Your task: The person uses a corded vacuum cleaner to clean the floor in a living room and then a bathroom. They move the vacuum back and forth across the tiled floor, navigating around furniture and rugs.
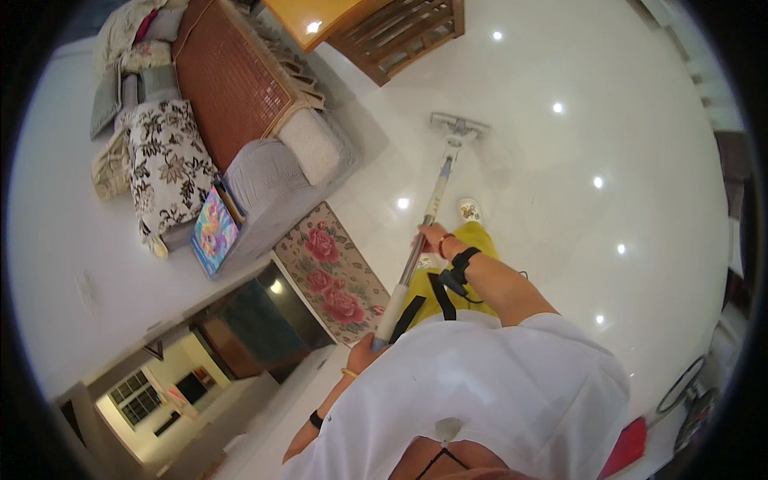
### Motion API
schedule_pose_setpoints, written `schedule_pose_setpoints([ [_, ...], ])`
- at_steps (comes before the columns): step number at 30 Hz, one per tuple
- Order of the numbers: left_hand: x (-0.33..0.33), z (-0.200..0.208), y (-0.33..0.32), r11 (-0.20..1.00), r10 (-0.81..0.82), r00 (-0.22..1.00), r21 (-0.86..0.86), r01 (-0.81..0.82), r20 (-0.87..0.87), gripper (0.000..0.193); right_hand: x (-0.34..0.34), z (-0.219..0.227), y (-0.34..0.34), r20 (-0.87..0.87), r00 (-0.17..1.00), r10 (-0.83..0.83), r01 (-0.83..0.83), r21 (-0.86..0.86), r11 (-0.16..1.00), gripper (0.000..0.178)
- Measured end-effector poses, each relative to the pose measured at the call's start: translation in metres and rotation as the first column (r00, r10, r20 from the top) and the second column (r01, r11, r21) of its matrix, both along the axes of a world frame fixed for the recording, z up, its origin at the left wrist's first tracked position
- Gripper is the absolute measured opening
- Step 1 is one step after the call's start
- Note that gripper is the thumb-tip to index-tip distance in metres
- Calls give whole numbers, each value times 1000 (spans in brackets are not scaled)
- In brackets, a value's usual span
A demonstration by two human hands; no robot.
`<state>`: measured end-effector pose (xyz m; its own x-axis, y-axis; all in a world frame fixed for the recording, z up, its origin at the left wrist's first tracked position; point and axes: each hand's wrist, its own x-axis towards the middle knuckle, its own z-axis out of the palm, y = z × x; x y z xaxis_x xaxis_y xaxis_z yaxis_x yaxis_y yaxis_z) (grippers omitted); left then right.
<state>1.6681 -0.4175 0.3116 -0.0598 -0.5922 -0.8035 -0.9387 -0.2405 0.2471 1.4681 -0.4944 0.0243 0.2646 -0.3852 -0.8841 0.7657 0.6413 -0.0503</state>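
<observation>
mop [438,194] slants down to white floor [544,200]; left hand [366,352] clenched round its near end, right hand [432,238] grasping pole [410,270] midway. floral mat [332,272] left of pole.

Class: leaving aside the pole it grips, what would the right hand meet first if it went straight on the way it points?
The right hand would probably meet the grey sofa, beyond the mop pole, though depth is unclear.

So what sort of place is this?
It looks like somebody's home, probably the living room. You can tell from the big sofa, the flowery black-and-white cushion on it, and the rug with pink roses on the shiny floor.
</observation>
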Motion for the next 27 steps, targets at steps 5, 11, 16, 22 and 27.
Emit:
schedule_pose_setpoints([
  [5, -85, -83, -65, 992, 80, 977, -80, -97, -200, 33, -96, -48, -91, -228, 950, 215, -238, -80, 968, 15],
  [11, -138, -132, -133, 979, 23, 968, -189, -72, -251, 37, -142, -69, -178, -429, 859, 279, -264, 95, 960, 24],
  [16, -57, -121, -91, 976, 192, 967, -76, -206, -167, 38, -49, -69, -149, -369, 853, 368, -322, 183, 929, 21],
  [22, 102, -111, 51, 955, 295, 953, 52, -292, -61, 37, 126, -81, -24, -186, 707, 682, -657, 182, 732, 23],
  [27, 271, -43, 178, 966, 214, 969, 124, -229, 123, 40, 317, -82, 141, 121, 389, 913, -920, -1, 392, 36],
])
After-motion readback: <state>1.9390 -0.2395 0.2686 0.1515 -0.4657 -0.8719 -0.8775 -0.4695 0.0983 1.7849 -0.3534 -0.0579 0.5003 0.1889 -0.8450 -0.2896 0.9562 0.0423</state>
